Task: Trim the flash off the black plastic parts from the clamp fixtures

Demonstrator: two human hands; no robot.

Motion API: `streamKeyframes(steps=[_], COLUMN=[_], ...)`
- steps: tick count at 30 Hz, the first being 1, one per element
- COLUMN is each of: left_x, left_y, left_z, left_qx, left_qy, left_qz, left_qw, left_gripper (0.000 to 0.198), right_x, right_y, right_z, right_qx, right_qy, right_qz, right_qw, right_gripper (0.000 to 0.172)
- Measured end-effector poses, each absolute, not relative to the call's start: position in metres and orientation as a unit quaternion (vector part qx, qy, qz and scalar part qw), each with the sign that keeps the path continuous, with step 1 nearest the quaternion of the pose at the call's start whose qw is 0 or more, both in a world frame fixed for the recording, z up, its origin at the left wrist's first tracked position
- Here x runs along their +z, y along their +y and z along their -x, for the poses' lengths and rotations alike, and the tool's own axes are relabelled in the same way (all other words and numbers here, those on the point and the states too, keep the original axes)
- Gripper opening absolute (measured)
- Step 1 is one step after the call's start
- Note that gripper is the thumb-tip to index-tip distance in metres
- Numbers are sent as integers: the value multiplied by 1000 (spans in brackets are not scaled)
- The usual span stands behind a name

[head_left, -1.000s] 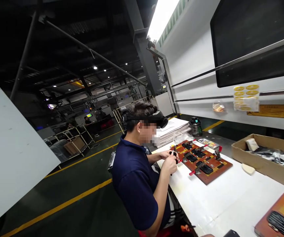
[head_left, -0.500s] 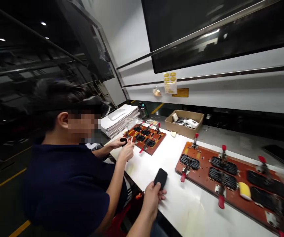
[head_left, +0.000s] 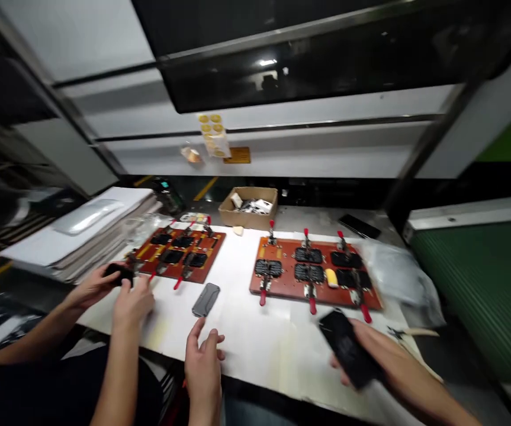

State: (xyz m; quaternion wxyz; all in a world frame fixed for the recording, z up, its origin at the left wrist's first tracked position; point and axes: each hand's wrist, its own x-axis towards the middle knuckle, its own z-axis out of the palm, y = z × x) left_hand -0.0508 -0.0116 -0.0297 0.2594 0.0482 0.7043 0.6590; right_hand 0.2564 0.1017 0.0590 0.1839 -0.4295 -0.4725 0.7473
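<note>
My left hand point(head_left: 204, 362) is open above the front of the white table, its fingers apart and holding nothing. Just beyond its fingertips lies a grey phone-shaped cover point(head_left: 206, 300), flat on the tabletop. On the right, my right hand point(head_left: 364, 337) grips a dark, flat phone-shaped piece point(head_left: 344, 343), blurred by motion; it is held tilted above the table edge. Behind it stands a red-brown fixture board point(head_left: 288, 290) with red-handled toggle clamps point(head_left: 312, 305) and black parts point(head_left: 308, 273). A yellow-and-white sponge piece point(head_left: 331, 278) rests on this board.
At left, a co-worker's hands point(head_left: 133, 302) hold a black piece point(head_left: 119, 275) beside a second clamp board point(head_left: 213, 254). Farther back are a cardboard box point(head_left: 248, 220) and a paper stack point(head_left: 82, 236). Pliers point(head_left: 399, 334), a plastic bag point(head_left: 406, 278) and a black phone point(head_left: 359, 225) are at right.
My view has swung right. The left hand, which held a dark phone-shaped piece, has let go; a grey cover now lies before it. My right hand has come into view holding a dark piece.
</note>
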Motion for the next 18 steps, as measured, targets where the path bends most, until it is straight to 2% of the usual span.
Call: streamKeyframes(steps=[4, 7, 12, 18], left_x=[-15, -4, -3, -10], left_y=[-23, -21, -17, -14], left_z=[13, -5, -11, -27], left_qx=[597, 548, 530, 515], left_qy=[629, 549, 534, 536], left_qz=[-184, -260, -270, -267], left_qw=[463, 574, 601, 613], left_gripper=[57, 58, 51, 50], right_x=[30, 20, 12, 0], right_y=[86, 73, 61, 64], right_z=[-197, -166, -163, -174], right_qx=[853, 869, 831, 783], right_qy=[-339, -315, -332, -400], right_qz=[345, 313, 354, 371], right_qw=[195, 216, 273, 298], right_gripper=[69, 69, 65, 60])
